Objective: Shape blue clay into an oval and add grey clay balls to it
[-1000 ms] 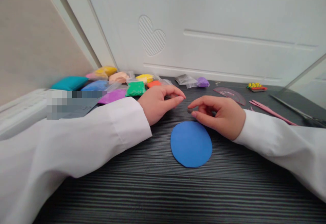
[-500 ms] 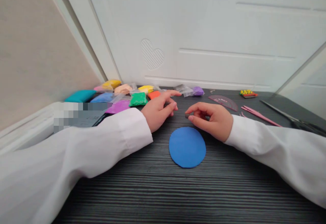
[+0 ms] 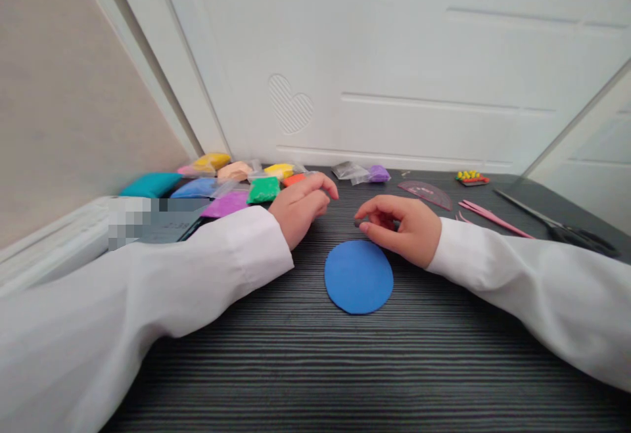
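The right hand (image 3: 401,231) was closed in a pinch, its thumb and forefinger grasping a small dark lump of modelling clay (image 3: 357,222) just above the far edge of a flat, round blue disc (image 3: 358,276). The disc lay on a dark, finely ribbed tabletop (image 3: 444,367), near the middle of the scene and nearly touching the pinching fingers. To the left, the left hand (image 3: 300,208) was loosely curled, with its fingers bent toward the palm; I could not tell whether it held anything. Both arms wore long white sleeves.

Along the far left of the table lay a cluster of clear plastic bags of brightly coloured clay, including a vivid green bag (image 3: 263,190) and a magenta bag (image 3: 225,204) closest to the left hand. Farther right stood a small purple clay bag (image 3: 378,173). At the far right lay a translucent pink semicircular protractor (image 3: 426,194), a pair of slim pink strips (image 3: 493,219) and black-handled scissors (image 3: 557,226). A white panelled door with a striped heart motif (image 3: 290,104) rose behind the table.
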The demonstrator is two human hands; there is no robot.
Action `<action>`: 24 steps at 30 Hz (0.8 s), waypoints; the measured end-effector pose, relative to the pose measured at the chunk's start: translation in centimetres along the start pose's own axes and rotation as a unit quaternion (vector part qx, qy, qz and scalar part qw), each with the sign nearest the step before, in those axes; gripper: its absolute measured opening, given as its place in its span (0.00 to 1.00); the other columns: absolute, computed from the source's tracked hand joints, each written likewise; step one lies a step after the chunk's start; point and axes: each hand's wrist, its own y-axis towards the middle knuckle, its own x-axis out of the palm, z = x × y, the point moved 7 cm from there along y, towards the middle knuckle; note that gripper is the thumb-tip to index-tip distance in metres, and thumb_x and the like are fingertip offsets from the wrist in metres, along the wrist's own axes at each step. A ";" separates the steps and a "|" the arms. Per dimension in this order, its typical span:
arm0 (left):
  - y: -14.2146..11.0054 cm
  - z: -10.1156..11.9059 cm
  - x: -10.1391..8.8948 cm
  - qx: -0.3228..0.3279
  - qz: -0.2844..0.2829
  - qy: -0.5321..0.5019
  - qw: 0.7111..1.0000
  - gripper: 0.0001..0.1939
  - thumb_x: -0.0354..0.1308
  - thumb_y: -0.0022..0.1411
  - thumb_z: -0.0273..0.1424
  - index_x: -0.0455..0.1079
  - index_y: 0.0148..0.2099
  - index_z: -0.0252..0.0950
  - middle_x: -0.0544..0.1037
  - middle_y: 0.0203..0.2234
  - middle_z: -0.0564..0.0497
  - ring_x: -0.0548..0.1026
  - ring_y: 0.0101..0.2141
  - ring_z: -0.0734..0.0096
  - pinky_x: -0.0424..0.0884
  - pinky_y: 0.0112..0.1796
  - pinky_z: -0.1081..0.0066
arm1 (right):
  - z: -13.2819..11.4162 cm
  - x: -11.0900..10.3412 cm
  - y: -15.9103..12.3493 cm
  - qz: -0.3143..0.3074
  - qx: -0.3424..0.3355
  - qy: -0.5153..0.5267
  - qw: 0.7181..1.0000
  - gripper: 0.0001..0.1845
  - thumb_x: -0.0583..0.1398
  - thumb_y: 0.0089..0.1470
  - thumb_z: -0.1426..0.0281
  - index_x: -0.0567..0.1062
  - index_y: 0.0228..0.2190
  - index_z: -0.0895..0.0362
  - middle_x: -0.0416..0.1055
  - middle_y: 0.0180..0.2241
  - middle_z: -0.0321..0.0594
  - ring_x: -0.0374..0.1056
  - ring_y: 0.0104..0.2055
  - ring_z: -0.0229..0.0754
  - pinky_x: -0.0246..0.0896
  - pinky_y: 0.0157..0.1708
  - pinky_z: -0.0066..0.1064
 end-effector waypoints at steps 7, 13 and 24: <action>-0.1 0.8 0.8 0.028 -0.066 0.038 0.997 0.07 0.55 0.49 0.32 0.71 0.28 0.35 0.69 0.22 0.56 0.66 0.27 0.72 0.59 0.31 0.71 | 0.0 0.0 0.2 -0.002 -0.010 -0.009 1.000 0.10 0.57 0.51 0.72 0.74 0.36 0.60 0.63 0.20 0.31 0.57 0.21 0.31 0.54 0.22 0.25; -0.2 0.7 0.4 0.014 -0.044 0.029 0.999 0.08 0.50 0.50 0.29 0.70 0.28 0.35 0.66 0.19 0.57 0.63 0.24 0.73 0.56 0.28 0.72 | 0.3 0.0 0.2 0.006 0.003 -0.039 0.999 0.07 0.58 0.50 0.70 0.74 0.32 0.59 0.61 0.18 0.29 0.56 0.20 0.31 0.53 0.20 0.24; 0.2 -0.3 0.1 0.025 -0.023 -0.062 0.998 0.07 0.42 0.48 0.26 0.59 0.30 0.37 0.58 0.14 0.58 0.55 0.19 0.74 0.53 0.24 0.71 | -1.6 -2.5 -0.9 -0.011 -0.021 -0.206 0.978 0.07 0.57 0.50 0.69 0.73 0.32 0.58 0.66 0.25 0.34 0.59 0.25 0.36 0.52 0.27 0.30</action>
